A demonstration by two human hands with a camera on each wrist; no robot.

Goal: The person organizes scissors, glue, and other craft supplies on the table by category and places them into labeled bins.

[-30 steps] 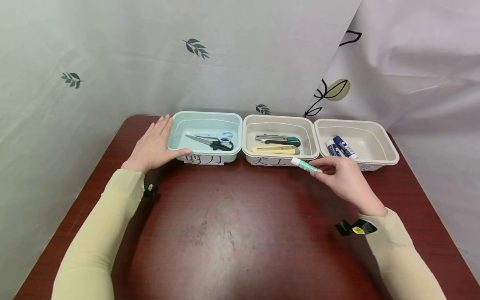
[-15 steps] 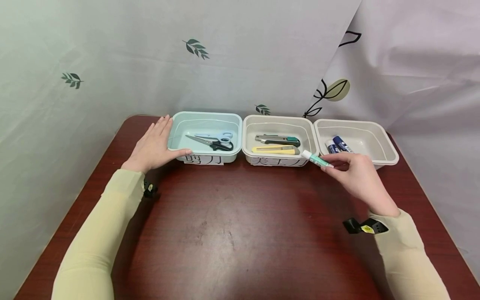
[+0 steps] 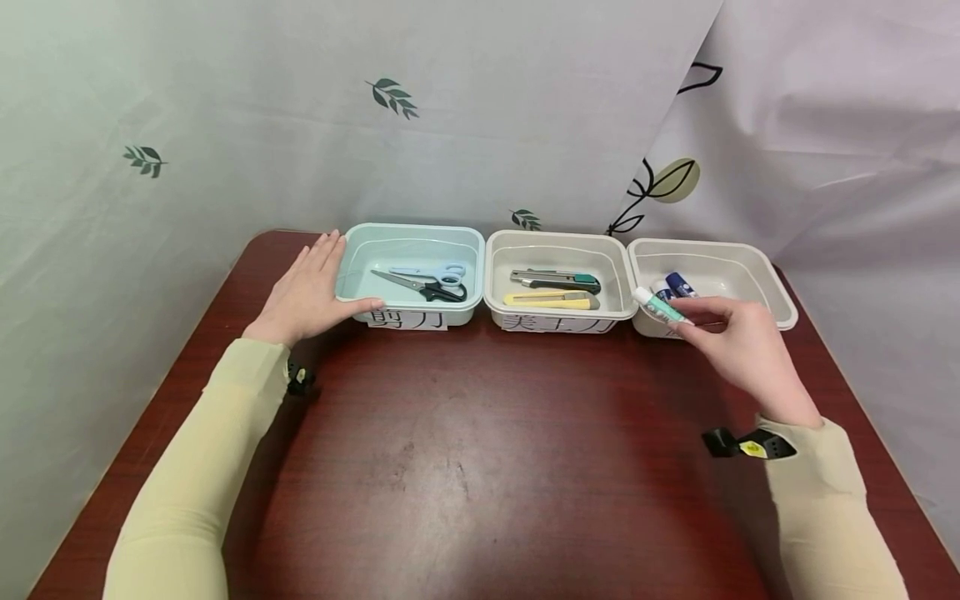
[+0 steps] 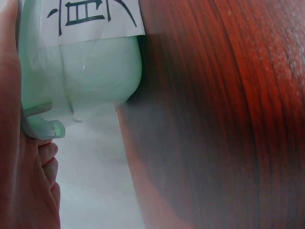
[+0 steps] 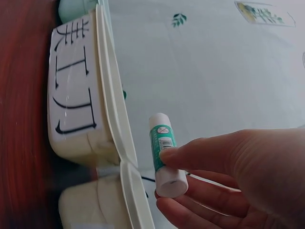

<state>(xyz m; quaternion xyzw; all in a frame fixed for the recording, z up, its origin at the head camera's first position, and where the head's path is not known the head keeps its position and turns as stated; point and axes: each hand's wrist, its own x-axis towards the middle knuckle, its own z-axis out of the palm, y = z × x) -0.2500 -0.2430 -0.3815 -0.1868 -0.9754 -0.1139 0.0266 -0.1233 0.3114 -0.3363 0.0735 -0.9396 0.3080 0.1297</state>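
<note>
Between thumb and fingers, my right hand (image 3: pixel 750 346) pinches a green and white glue stick (image 3: pixel 660 307), also plain in the right wrist view as a glue stick (image 5: pixel 163 148) with a barcode. It hovers over the front left rim of the right-hand beige bin (image 3: pixel 742 260), where two dark blue glue sticks (image 3: pixel 678 285) lie. My left hand (image 3: pixel 303 292) rests with straight fingers against the left end of the light blue bin (image 3: pixel 412 233), its thumb along the front rim. Inside that bin are black-handled scissors (image 3: pixel 435 289) and light blue scissors (image 3: pixel 442 273).
The middle beige bin (image 3: pixel 517 239) holds a yellow utility knife (image 3: pixel 551 299) and a dark green and black one (image 3: pixel 558 280). Paper labels with handwritten characters face front. A curtain (image 3: pixel 300 108) hangs behind the dark red table (image 3: pixel 450 467).
My right hand has moved right with the green glue stick, from in front of the middle bin to the right-hand bin. The left hand stays where it was.
</note>
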